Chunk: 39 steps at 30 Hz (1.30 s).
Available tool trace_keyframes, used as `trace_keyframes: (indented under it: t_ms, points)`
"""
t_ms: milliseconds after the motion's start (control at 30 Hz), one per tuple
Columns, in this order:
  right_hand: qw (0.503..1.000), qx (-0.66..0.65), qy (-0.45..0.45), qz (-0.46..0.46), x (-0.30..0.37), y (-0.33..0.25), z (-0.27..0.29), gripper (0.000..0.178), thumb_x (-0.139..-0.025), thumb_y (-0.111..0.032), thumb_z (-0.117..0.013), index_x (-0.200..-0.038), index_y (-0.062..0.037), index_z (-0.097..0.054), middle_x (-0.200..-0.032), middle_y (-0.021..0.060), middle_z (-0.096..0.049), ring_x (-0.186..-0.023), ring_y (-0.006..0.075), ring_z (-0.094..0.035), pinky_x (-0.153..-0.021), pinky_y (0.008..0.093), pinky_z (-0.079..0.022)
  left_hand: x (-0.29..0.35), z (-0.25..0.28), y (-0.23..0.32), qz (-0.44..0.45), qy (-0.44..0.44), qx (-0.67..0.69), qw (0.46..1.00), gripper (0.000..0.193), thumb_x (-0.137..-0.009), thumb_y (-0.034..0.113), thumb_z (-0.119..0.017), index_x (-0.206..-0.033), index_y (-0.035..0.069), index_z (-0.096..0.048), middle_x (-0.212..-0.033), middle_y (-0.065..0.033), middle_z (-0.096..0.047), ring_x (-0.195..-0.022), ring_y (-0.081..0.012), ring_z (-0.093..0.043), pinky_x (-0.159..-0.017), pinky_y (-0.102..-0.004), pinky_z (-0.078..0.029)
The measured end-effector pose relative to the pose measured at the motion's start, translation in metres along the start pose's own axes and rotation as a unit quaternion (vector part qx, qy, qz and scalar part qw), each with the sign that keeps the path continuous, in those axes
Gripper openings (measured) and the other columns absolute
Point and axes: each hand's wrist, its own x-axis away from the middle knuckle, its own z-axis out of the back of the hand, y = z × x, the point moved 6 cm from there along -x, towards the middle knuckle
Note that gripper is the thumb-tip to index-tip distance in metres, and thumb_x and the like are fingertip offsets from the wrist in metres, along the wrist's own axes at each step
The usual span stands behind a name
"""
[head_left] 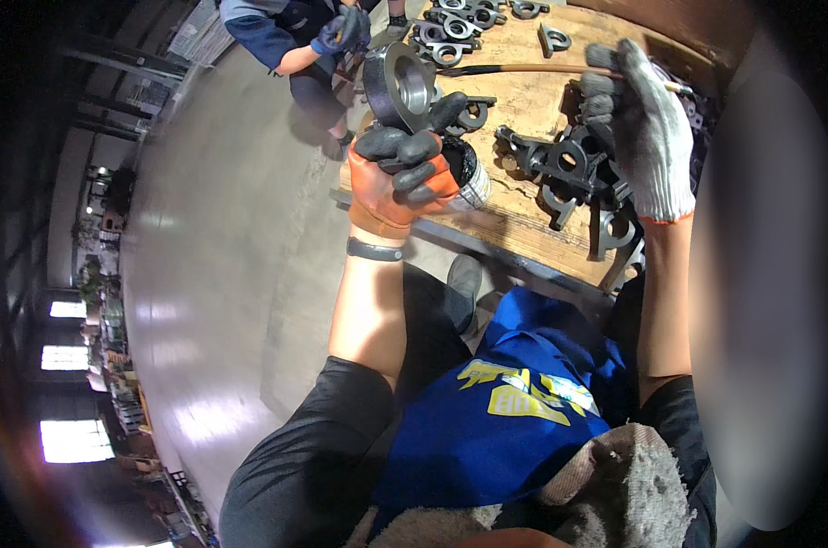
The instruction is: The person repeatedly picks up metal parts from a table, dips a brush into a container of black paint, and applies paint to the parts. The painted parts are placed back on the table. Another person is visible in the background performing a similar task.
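Note:
My left hand, in an orange glove with blackened fingers, grips a dark metal ring part from below and holds it up with its bright bore facing right. My right hand, in a white knit glove with grey-stained fingers, is closed around the long wooden handle of a brush. The brush's dark end points left and comes close to the ring; whether it touches, I cannot tell. Partly behind my left hand stands a white can smeared with black liquid on its inside.
A wooden table carries a heap of black metal brackets below my right hand and more ring-shaped parts at the far side. Another person's gloved hands are at the upper left. Grey floor stretches to the left.

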Motion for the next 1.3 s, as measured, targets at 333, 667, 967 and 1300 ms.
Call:
trace_keyframes:
  t_ms: [333, 667, 967, 1300]
  points:
    - [0.995, 0.064, -0.068, 0.045, 0.027, -0.02, -0.047, 0.028, -0.099, -0.025, -0.055, -0.111, -0.0018, -0.064, -0.093, 0.0075, -0.069, -0.069, 0.012, -0.061, -0.06, 0.023, -0.049, -0.01, -0.009, -0.025, 0.041, -0.017, 0.016, 0.999, 0.024, -0.079, 0.022, -0.057, -0.059, 0.014, -0.045, -0.05, 0.0071, -0.045, -0.035, -0.0031, -0.043, -0.039, -0.019, -0.03]
    - [0.986, 0.125, -0.096, 0.058, 0.027, -0.02, -0.049, 0.029, -0.099, -0.026, -0.055, -0.112, -0.0017, -0.064, -0.094, 0.0079, -0.069, -0.072, 0.0124, -0.062, -0.062, 0.0232, -0.05, -0.011, -0.007, -0.028, 0.052, -0.052, 0.033, 0.997, 0.021, -0.08, 0.02, -0.056, -0.063, 0.014, -0.047, -0.054, 0.006, -0.047, -0.038, -0.0039, -0.045, -0.041, -0.0204, -0.03]
    - [0.98, 0.151, -0.113, 0.062, 0.027, -0.018, -0.048, 0.029, -0.099, -0.026, -0.055, -0.112, -0.0016, -0.064, -0.095, 0.0083, -0.069, -0.074, 0.0127, -0.063, -0.063, 0.0234, -0.05, -0.008, -0.011, -0.029, 0.044, -0.044, 0.046, 0.997, 0.072, -0.079, 0.022, -0.056, -0.141, -0.006, -0.032, -0.05, 0.006, -0.042, -0.036, -0.0075, -0.035, -0.041, -0.0252, -0.03]
    - [0.975, 0.175, -0.126, 0.062, 0.026, -0.016, -0.046, 0.03, -0.099, -0.027, -0.055, -0.113, -0.0015, -0.064, -0.096, 0.0087, -0.069, -0.076, 0.013, -0.063, -0.065, 0.0237, -0.051, -0.006, -0.002, -0.025, 0.044, -0.062, 0.017, 0.997, 0.08, -0.082, 0.02, -0.051, -0.15, -0.005, -0.018, -0.056, 0.0068, -0.046, -0.037, -0.007, -0.037, -0.042, -0.0259, -0.031]
